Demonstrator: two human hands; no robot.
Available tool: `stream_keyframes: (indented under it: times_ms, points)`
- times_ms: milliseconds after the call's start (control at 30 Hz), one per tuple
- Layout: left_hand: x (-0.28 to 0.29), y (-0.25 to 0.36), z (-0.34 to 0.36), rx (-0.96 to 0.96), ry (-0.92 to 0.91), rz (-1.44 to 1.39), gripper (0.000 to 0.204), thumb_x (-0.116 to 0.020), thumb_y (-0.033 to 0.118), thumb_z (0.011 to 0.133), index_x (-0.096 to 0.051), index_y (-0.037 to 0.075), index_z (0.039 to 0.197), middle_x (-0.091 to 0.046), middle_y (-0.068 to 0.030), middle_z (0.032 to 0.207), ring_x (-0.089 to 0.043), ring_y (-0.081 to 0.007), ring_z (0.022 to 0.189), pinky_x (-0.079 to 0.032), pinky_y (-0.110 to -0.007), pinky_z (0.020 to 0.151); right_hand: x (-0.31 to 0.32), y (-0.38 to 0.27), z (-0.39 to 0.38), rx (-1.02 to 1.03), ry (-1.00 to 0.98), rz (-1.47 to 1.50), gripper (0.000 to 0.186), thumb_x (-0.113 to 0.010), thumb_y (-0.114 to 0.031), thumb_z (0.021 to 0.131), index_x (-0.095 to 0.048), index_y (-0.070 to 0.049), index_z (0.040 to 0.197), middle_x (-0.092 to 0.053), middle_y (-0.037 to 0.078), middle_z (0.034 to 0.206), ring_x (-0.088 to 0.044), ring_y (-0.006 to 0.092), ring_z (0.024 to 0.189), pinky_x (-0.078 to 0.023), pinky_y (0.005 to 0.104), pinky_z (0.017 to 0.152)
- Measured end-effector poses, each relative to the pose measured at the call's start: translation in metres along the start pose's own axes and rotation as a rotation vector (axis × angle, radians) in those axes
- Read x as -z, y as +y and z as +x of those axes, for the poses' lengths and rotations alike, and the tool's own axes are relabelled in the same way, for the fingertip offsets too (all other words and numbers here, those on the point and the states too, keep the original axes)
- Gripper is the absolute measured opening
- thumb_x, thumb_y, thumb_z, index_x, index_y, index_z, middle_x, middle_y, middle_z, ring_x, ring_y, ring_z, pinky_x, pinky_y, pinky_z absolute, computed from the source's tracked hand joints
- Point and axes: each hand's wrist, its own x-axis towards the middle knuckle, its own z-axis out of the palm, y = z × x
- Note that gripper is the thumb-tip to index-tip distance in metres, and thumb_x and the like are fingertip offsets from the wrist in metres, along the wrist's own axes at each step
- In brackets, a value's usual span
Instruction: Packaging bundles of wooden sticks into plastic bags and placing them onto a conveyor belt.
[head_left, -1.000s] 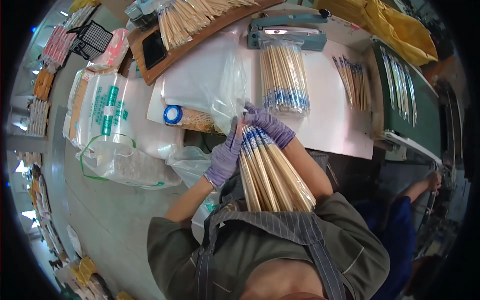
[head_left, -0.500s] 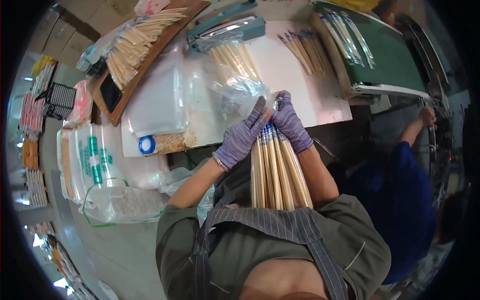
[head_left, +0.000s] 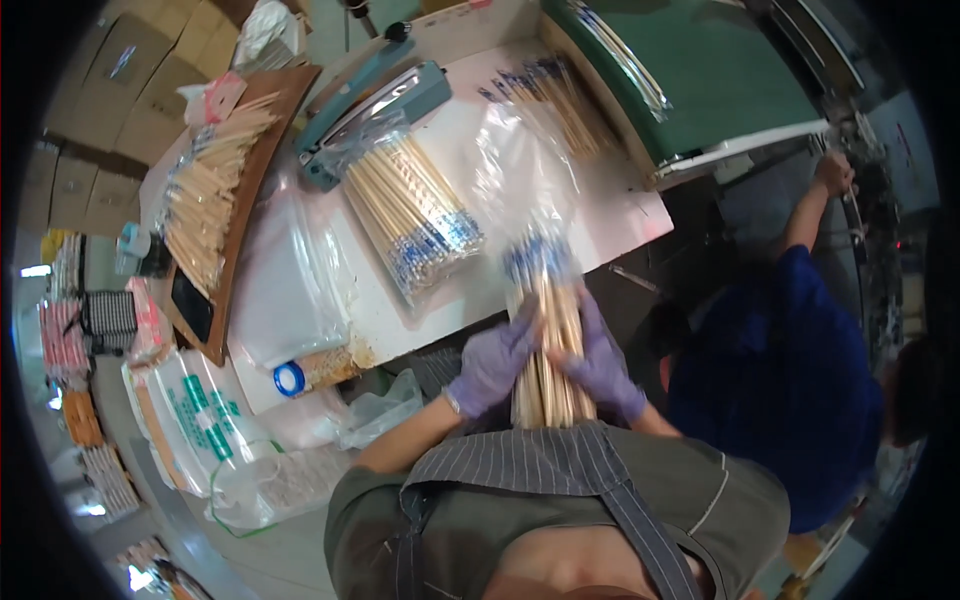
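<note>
Purple knitted gloves cover both hands. In front of my apron, my left hand [head_left: 492,368] and my right hand [head_left: 606,368] clasp a bundle of pale wooden sticks [head_left: 548,345] from either side. The sticks stand lengthwise toward me, their blue ends facing away. From those ends a clear plastic bag [head_left: 515,165] stretches loosely over the table. Some motion blur softens the fingers and the blue ends. Left of the bag, a second bagged bundle of blue-ended sticks [head_left: 405,205] lies on the table, beside a teal bag sealer [head_left: 385,110].
On the white table [head_left: 445,310], flat clear bags [head_left: 285,290] and a blue tape roll [head_left: 289,378] lie left. A brown board [head_left: 245,220] carries loose sticks and a phone [head_left: 191,306]. More sticks [head_left: 560,105] lie behind. At right are a green conveyor [head_left: 710,80] and another person [head_left: 780,390].
My hands have drawn nearer my body and lower on the bundle, uncovering its blue ends. The bagged bundle by the sealer now shows fully. The whole view has also turned and shifted.
</note>
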Motion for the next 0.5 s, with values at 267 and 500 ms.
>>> stream_keyframes:
  times_ms: [267,500]
  points:
    - [0.017,-0.102,0.055,0.459,-0.350,0.315,0.082,-0.056,0.005,0.067,-0.012,0.012,0.136,-0.020,-0.0123,0.139,-0.055,-0.0312,0.065,-0.043,-0.037,0.050,0.126,0.040,0.078,-0.591,-0.476,-0.096,0.034,-0.050,-0.034,0.084,-0.058,-0.003,0.090,-0.060,0.004,0.067,-0.058,0.0089,0.058,-0.041,0.0189,0.045]
    - [0.024,-0.104,0.042,0.455,-0.333,0.363,0.099,-0.069,0.013,0.058,-0.009,0.016,0.137,-0.022,-0.0177,0.137,-0.049,-0.0343,0.106,-0.047,-0.034,0.067,0.248,0.042,0.174,-1.057,0.353,-1.722,0.020,-0.043,-0.021,0.082,-0.059,-0.010,0.078,-0.058,0.004,0.072,-0.057,0.0163,0.065,-0.047,0.0287,0.053]
